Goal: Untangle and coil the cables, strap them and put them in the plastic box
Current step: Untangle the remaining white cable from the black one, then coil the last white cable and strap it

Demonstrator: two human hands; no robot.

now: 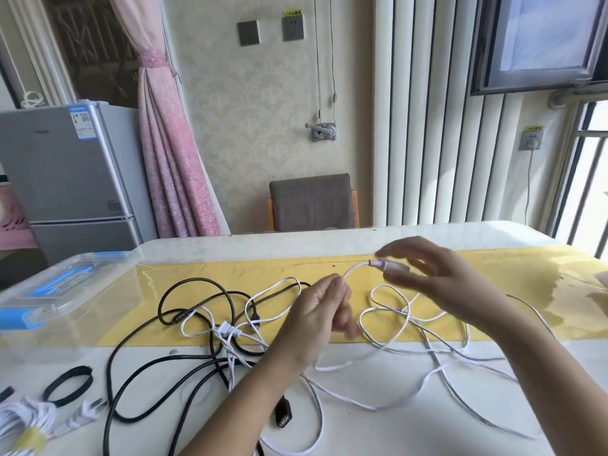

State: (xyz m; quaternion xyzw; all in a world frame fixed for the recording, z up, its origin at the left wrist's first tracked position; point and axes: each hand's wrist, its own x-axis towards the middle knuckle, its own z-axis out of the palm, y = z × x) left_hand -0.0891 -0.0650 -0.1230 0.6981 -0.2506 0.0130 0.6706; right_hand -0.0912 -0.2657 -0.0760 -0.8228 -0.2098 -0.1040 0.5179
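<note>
A pale pink flat cable (pixel 388 324) lies in loose loops across the table's middle and right. My right hand (pixel 437 284) pinches its plug end (pixel 388 265) above the yellow mat. My left hand (pixel 322 311) pinches the same cable a short way behind the plug. To the left, a black cable (pixel 138 363) and a thin white cable (pixel 227 330) lie tangled together. A black USB plug (pixel 282 416) lies near my left forearm. The clear plastic box (pixel 59 291) with blue latches stands at the far left.
A black strap loop (pixel 67 385) lies at the front left, next to a coiled white cable (pixel 26 422) with a yellow tie and a grey wall plug (pixel 82 413). A yellow mat (pixel 526 291) covers the table's middle. A grey chair (pixel 312 202) stands behind the table.
</note>
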